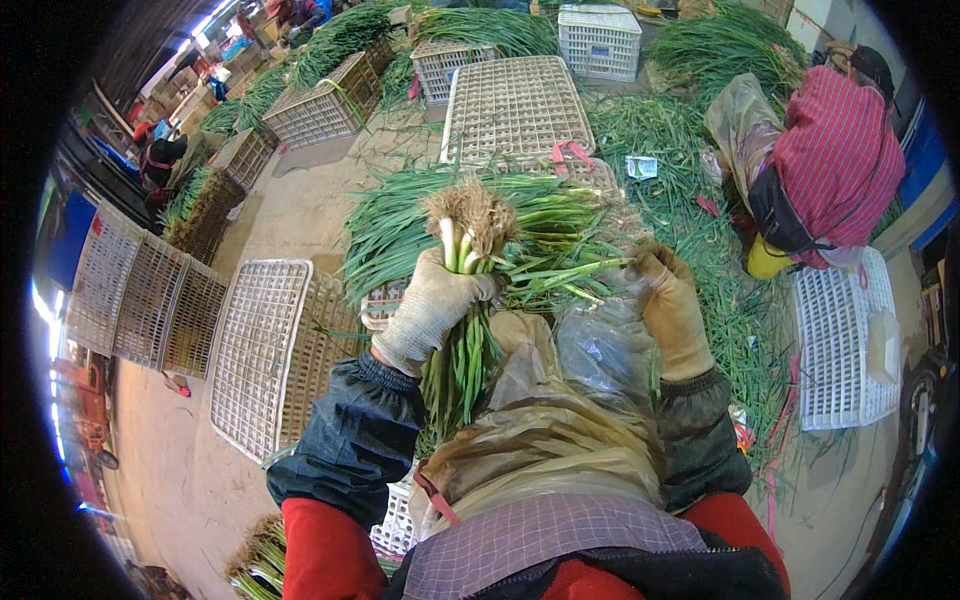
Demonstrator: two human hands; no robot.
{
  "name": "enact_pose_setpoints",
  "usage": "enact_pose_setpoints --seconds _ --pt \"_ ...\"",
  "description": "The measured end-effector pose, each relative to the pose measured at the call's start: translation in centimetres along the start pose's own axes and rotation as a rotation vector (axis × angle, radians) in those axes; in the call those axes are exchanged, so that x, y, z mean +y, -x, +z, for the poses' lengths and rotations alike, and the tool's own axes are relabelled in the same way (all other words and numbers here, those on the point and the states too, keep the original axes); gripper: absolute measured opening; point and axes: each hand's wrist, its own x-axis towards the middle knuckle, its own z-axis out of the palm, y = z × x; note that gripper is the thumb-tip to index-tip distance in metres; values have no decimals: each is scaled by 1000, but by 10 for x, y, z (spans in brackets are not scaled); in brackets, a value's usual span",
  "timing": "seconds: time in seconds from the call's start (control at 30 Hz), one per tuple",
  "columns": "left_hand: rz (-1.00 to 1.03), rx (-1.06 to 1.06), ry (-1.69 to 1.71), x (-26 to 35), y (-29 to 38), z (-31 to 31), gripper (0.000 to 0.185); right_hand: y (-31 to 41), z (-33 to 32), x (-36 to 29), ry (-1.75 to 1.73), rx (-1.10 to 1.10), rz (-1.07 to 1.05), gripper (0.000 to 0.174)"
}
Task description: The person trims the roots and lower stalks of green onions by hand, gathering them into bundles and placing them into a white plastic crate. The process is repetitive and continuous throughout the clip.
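My left hand (439, 304), in a pale knitted glove, grips a bunch of scallions (471, 262) around the white stems. Their tangled roots point up and away from me, and the green leaves hang down toward my lap. My right hand (675, 315), in a browner glove, pinches the end of a thin scallion stalk (577, 276) that stretches left toward the bunch. Just beyond my hands, a loose heap of scallions (397, 232) lies over a plastic crate. A plastic sheet (555, 435) covers my lap.
An upturned crate (517, 105) stands ahead, another crate (259, 352) at left, and a white one (847, 337) at right. Leaf scraps (652, 142) litter the floor. A person in a striped red top (836, 161) bends at right. Crates heaped with scallions (345, 45) stand farther back.
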Motion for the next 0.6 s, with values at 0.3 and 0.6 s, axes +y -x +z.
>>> enact_pose_setpoints --seconds 0.3,0.6 --pt "14 -146 23 -2 7 17 29 9 40 -18 199 -132 -43 15" --pt "133 -79 -148 -17 4 30 23 19 60 1 253 -76 55 24"
